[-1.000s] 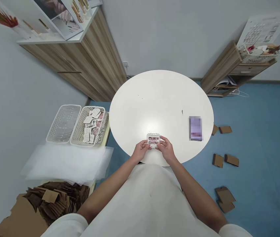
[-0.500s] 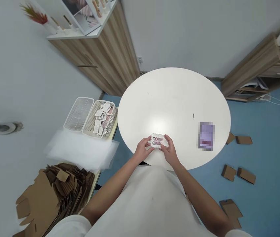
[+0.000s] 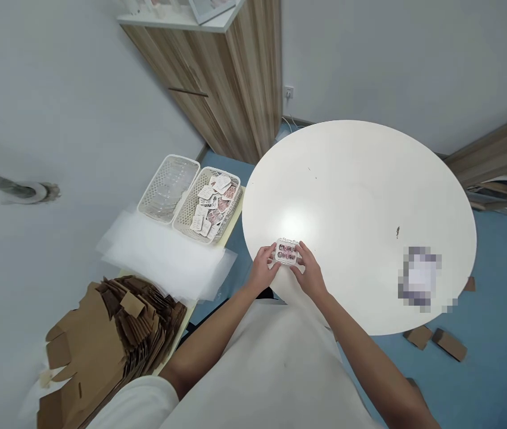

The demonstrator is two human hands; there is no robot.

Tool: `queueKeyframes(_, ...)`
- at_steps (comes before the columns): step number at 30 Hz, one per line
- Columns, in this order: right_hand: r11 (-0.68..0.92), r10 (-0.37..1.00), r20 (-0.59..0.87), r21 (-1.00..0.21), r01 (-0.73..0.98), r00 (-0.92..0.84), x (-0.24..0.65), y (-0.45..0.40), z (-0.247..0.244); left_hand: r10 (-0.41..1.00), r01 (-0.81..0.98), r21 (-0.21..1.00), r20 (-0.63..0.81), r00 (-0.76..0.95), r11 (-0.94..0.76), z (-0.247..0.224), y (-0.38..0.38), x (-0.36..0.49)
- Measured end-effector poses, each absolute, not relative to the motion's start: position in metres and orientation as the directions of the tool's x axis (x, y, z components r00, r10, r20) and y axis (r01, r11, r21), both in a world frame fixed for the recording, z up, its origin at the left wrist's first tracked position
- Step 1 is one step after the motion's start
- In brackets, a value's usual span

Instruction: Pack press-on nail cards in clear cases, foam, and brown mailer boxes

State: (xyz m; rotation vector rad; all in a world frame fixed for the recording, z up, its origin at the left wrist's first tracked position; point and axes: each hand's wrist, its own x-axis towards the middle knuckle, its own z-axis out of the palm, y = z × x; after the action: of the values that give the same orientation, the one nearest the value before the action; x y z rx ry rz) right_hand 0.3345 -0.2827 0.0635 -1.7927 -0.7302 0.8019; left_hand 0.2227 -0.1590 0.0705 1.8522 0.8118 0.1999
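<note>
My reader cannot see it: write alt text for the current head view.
A person's left hand and right hand hold a small pale case with two rows of patterned pieces at a white table. To the left sit a basket of cards, translucent sheets and flattened brown cardboard.

Case (image 3: 286, 252): whitish, pink-and-dark rows. Tabletop (image 3: 351, 196): white. Cabinet (image 3: 253, 89): brown-streaked wood grain. Floor (image 3: 503, 286): blue. Cardboard (image 3: 95, 336): brown.
</note>
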Motion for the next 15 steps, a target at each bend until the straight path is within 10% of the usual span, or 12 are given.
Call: queueKeyframes(15, -0.47, 0.784, -0.203, -0.811, 0.348, 0.586, 0.336, -0.128, 0.028, 0.657, 0.488, 0.844, -0.24, 0.715, -0.223, 0.029, -0.022, 0.23)
